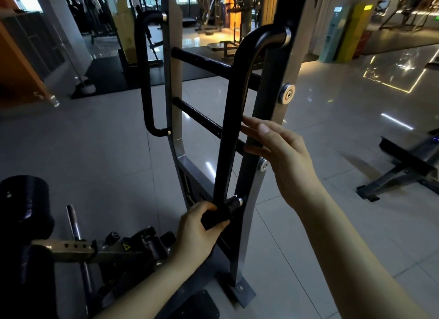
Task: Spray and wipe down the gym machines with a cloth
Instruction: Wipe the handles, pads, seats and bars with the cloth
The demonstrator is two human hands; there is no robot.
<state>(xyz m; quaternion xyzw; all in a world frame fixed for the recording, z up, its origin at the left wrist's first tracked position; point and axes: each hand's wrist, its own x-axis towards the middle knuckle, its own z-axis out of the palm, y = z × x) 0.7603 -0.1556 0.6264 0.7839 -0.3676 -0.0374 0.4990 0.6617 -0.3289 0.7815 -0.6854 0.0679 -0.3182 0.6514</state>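
Gripping a dark cloth (213,219), the left hand (196,233) sits low in the centre of the head view. Its fingers and thumb are curled tight round the wad. The cloth is pressed against the bottom end of a black loop handle (228,140), just where the handle bends toward its short mounting stub on the frame.

Higher up, right of centre, the right hand (285,157) reaches in with its fingers (255,128) straight and relaxed. The fingertips touch the right edge of the same black handle, and the hand grasps nothing.

The handle is fixed to the right grey upright (288,64) of the gym machine, which runs from the top edge down to a foot plate on the tiled floor (95,152). A round metal bolt (288,94) shows on that upright above the right hand. Two black crossbars, an upper (202,62) and a lower (199,117), join it to the left upright (174,81), which carries a matching loop handle (145,81) at the upper left.

At the lower left stands a black roller pad (23,199), and below it a metal adjustment arm (71,246) with a row of holes. At the right edge a dark bench (408,166) lies on the floor, well apart from the hands.
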